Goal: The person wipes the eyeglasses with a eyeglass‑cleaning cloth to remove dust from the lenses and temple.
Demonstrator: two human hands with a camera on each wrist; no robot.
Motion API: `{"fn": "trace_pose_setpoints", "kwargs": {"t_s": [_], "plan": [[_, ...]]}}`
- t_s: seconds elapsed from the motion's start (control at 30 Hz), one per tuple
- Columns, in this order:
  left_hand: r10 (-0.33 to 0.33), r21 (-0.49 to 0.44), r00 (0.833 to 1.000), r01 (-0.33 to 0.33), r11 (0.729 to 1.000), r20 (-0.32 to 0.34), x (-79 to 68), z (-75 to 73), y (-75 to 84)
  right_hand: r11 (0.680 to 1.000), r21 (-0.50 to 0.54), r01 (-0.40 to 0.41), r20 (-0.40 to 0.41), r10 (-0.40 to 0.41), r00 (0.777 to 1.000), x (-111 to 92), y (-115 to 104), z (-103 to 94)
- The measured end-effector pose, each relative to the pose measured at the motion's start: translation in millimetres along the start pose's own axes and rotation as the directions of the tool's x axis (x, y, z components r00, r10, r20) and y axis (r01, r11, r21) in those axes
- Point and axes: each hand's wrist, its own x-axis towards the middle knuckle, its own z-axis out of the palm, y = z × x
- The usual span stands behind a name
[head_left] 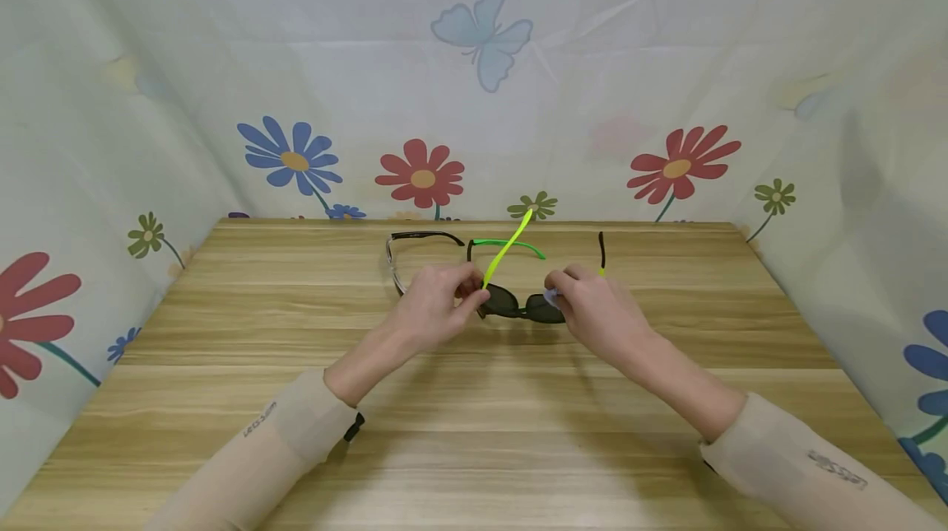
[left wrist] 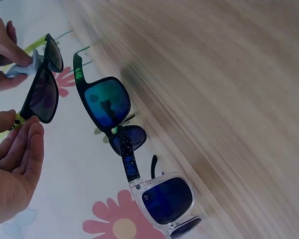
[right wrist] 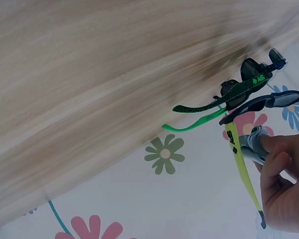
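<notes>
My left hand (head_left: 433, 305) pinches a pair of dark-lensed sunglasses (head_left: 502, 300) by the hinge end, between thumb and fingers. Their arms are bright yellow, one rising away from me past the left hand. In my right hand (head_left: 603, 313) a small light blue cloth (right wrist: 254, 144) is bunched between thumb and fingers. The cloth lies at the inner side of the right-hand lens. In the left wrist view the sunglasses are held up off the table, lenses facing the camera.
Behind the hands, sunglasses with a green arm (head_left: 518, 245) and mirrored blue-green lenses (left wrist: 107, 102) stand on the wooden table (head_left: 504, 440). Left of them sit clear-framed sunglasses (left wrist: 167, 199) with dark blue lenses. A flower-printed curtain (head_left: 563, 103) rises at the table's back edge.
</notes>
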Motion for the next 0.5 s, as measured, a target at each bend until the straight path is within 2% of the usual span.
{"fn": "trace_pose_setpoints", "kwargs": {"t_s": [0.23, 0.5], "plan": [[-0.022, -0.007, 1.000, 0.022, 1.000, 0.003, -0.8, -0.7, -3.9, 0.996, 0.004, 0.093, -0.004, -0.093, 0.996, -4, 4, -8.7], [-0.050, -0.016, 0.999, 0.050, 0.999, -0.021, -1.5, -3.7, -6.2, 0.985, 0.001, 0.175, 0.054, -0.175, 0.983, -6, 13, -13.5]]}}
